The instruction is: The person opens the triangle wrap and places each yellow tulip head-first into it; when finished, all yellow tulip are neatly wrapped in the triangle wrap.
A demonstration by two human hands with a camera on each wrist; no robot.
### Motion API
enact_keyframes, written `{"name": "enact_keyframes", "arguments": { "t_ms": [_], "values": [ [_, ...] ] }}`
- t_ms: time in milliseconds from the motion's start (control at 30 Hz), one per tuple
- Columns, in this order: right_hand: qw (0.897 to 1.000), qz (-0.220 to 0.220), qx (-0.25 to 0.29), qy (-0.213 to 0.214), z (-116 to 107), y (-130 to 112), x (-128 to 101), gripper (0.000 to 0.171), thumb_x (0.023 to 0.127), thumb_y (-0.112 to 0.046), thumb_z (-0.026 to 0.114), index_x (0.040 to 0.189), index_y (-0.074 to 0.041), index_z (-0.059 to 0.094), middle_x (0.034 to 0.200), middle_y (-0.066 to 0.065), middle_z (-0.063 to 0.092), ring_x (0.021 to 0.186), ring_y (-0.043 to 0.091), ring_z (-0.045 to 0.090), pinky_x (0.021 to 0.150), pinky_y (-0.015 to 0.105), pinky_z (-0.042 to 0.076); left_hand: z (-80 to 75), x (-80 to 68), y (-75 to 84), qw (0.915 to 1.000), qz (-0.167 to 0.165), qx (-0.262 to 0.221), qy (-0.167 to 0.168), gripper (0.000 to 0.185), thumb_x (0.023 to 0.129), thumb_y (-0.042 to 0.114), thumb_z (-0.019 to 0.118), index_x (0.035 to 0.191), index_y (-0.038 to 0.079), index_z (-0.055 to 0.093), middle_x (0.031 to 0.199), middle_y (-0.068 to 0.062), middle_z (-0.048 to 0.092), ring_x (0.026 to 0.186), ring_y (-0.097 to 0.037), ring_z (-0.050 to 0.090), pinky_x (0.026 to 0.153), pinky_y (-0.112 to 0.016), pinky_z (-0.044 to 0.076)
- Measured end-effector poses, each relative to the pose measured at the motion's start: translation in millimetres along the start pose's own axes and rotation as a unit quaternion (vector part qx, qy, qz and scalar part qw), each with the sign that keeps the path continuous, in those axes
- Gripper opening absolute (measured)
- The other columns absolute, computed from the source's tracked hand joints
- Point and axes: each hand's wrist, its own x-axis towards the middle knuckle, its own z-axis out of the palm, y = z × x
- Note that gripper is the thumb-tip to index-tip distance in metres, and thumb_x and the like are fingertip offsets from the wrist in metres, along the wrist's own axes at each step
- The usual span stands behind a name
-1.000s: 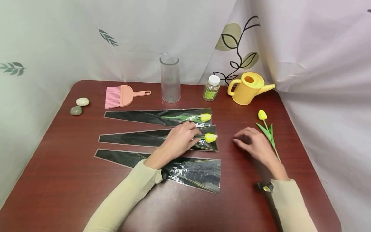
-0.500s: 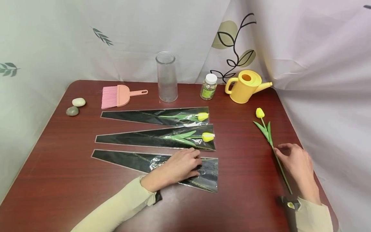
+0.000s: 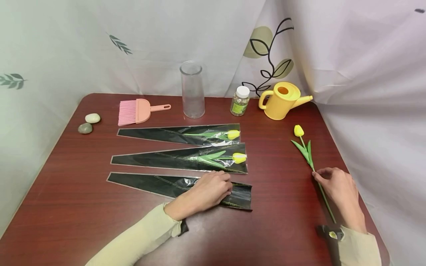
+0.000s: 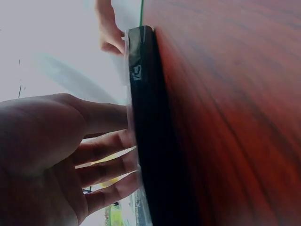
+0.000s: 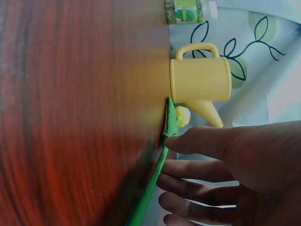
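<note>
My left hand (image 3: 212,189) pinches the nearest black-backed clear flower sleeve (image 3: 136,181) near its wide end, thumb on one edge and fingers on the other. The long edges there curl upward, and part of the sleeve is hidden under the hand. At the right side of the table, my right hand (image 3: 340,188) pinches the green stem of a yellow tulip (image 3: 302,150) between thumb and forefinger, just below the leaves. In the right wrist view the tulip's stem (image 5: 156,175) lies close along the tabletop. Two more sleeves, the middle one (image 3: 139,159) and the far one (image 3: 149,132), each contain a yellow tulip.
Along the back stand a clear glass vase (image 3: 193,92), a white-capped jar (image 3: 240,102) and a yellow watering can (image 3: 282,103). A pink brush dustpan set (image 3: 143,111) lies to their left. Two stones, white (image 3: 92,118) and grey (image 3: 85,128), sit at the far left.
My left hand has moved from the middle sleeve to the nearest one, whose wide end has narrowed with edges raised. My right hand has moved right and down and taken the loose tulip's stem.
</note>
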Motion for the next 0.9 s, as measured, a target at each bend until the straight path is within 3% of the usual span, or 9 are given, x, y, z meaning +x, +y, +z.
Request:
{"name": "enact_keyframes", "arguments": {
  "t_ms": [467, 733, 900],
  "values": [
    [1.0, 0.019, -0.005, 0.011, 0.6, -0.4, 4.7, 0.018, 0.086, -0.031, 0.072, 0.086, -0.013, 0.076, 0.087, 0.014, 0.071, 0.083, 0.043, 0.061, 0.051, 0.045, 0.043, -4.2, 6.4, -1.7, 0.9994, -0.023, -0.017, 0.022, 0.007, 0.088, 0.024, 0.074, 0.082, 0.023, 0.071, 0.085, 0.011, 0.059, 0.083, -0.011, 0.059, 0.075, -0.03, 0.049],
    [0.994, 0.023, 0.036, 0.101, -0.2, -3.1, 4.3, 0.022, 0.084, -0.03, 0.074, 0.082, -0.008, 0.077, 0.074, 0.011, 0.071, 0.076, 0.042, 0.063, 0.059, 0.046, 0.044, -6.9, 8.6, -3.5, 0.9989, -0.04, -0.019, 0.016, 0.005, 0.088, 0.027, 0.074, 0.087, 0.022, 0.075, 0.088, 0.011, 0.061, 0.087, -0.01, 0.06, 0.079, -0.031, 0.05],
    [0.99, 0.031, 0.06, 0.124, -5.4, -5.5, 4.2, 0.024, 0.083, -0.032, 0.075, 0.084, -0.009, 0.078, 0.07, 0.008, 0.07, 0.072, 0.033, 0.063, 0.059, 0.036, 0.04, -8.6, 8.9, -4.2, 0.9989, -0.041, -0.016, 0.02, 0.005, 0.087, 0.027, 0.075, 0.087, 0.023, 0.075, 0.088, 0.011, 0.061, 0.085, -0.01, 0.059, 0.078, -0.031, 0.05]
  ]
}}
